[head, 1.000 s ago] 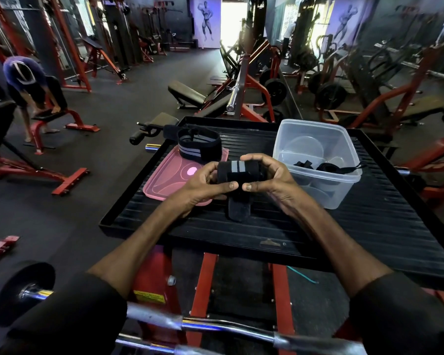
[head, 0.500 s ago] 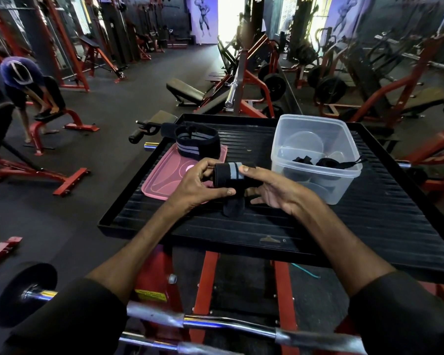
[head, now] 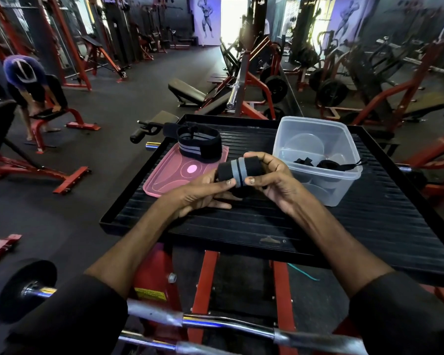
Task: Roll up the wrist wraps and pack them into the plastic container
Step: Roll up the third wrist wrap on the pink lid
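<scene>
A black wrist wrap with grey stripes (head: 237, 170), rolled into a tight cylinder, is held above the black ribbed platform (head: 267, 221). My left hand (head: 203, 193) pinches its left end and my right hand (head: 269, 178) grips its right end. A second striped wrist wrap (head: 199, 146) lies loosely coiled on the far end of the pink lid (head: 169, 180). To the right stands the clear plastic container (head: 315, 139), open, with black wraps or straps (head: 326, 163) inside it.
The platform sits on a red machine frame (head: 203, 283). A chrome curl bar (head: 215, 326) with a black plate crosses below my arms. Benches, racks and a barbell fill the gym floor beyond. A person bends over a bench (head: 46, 115) at far left.
The loose tail that hung below the roll is now wound in. Both hands have lifted the roll slightly and shifted it right, toward the container.
</scene>
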{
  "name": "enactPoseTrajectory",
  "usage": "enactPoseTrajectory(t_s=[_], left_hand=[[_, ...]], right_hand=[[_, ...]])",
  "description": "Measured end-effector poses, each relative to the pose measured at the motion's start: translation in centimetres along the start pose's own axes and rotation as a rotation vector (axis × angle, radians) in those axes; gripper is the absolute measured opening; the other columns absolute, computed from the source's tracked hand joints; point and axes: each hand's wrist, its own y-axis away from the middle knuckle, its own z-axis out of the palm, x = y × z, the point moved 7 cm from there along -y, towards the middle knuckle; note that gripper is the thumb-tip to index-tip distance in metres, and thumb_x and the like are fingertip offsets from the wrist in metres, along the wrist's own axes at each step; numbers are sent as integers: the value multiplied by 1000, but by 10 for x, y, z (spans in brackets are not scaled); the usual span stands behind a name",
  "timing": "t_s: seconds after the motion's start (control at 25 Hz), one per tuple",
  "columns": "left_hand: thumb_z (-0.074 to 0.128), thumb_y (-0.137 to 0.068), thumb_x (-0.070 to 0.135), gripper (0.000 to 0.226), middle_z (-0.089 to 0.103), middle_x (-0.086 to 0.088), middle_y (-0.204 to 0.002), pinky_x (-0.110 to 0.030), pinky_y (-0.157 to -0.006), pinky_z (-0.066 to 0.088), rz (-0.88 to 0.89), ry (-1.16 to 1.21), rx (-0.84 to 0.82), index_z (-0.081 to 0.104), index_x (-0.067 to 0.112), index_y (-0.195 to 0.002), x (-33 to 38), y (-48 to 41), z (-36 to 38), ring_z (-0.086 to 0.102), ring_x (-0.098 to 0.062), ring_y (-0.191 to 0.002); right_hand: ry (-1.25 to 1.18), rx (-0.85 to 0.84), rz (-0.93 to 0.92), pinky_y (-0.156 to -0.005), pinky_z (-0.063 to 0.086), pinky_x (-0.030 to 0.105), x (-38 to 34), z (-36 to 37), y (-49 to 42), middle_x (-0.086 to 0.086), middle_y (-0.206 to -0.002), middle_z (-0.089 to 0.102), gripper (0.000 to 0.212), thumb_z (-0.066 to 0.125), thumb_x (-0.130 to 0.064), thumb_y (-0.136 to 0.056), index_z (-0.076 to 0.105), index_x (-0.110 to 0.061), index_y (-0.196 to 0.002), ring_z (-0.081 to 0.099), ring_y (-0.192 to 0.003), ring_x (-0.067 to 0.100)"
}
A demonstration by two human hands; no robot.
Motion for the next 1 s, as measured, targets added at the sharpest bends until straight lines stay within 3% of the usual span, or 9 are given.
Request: enactPoseTrajectory(t_s=[0.16,0.24,0.32,0.4,0.52,0.68,0.84,1.0], left_hand=[[76,-84,20,56,65,-3,-134,-48,-103,52,114,34,154,55,24,-135,4,4,-3,62,-23,-125],[82,-79,10,63,66,-4,-129,-40,-102,53,220,-24,262,55,18,-136,9,6,-6,63,-19,-122],[86,-73,3,70,67,-2,-124,-29,-98,52,318,-142,350,54,13,-135,16,9,-7,64,-16,-117],[89,-70,4,74,66,5,-122,-25,-97,53,376,-254,406,54,17,-134,22,13,-7,64,-9,-115],[91,-70,15,80,59,15,-130,-28,-103,51,444,-463,422,50,22,-139,27,18,-4,58,-3,-123],[90,-71,20,84,57,0,-140,-26,-110,45,543,-630,427,46,11,-143,30,21,3,55,-6,-130],[90,-72,27,86,56,-2,-144,-23,-112,40,561,-689,501,47,11,-144,30,16,2,52,-7,-132],[89,-74,25,85,54,-5,-145,-26,-111,44,564,-669,489,45,13,-145,31,16,-3,53,-12,-133]], right_hand=[[178,7,-123,-97,55,48,-3,4,2,18,-130,66,62,81,12,-55,72,-14,-111,62,-124,32],[167,-35,-129,-100,53,48,-4,6,2,16,-137,63,66,75,18,-60,67,-7,-121,58,-131,33],[-33,-119,-19,-96,55,42,-4,7,2,13,-139,61,71,63,24,-68,60,-8,-131,61,-126,28],[-196,-179,126,-97,50,48,0,9,3,9,-133,62,65,62,11,-79,56,-17,-137,62,-117,25],[-55,-185,199,-101,44,52,11,9,2,8,-122,67,53,69,-9,-84,58,-17,-135,61,-114,27],[-60,-126,201,-84,54,41,15,13,2,7,-112,71,52,72,-8,-80,60,-15,-131,68,-102,23],[-70,-69,222,-77,51,37,17,16,2,2,-104,74,32,72,-15,-86,64,-21,-116,70,-88,16],[65,-16,192,-72,54,34,18,24,4,2,-104,75,38,77,-24,-85,61,-19,-119,71,-86,17]])
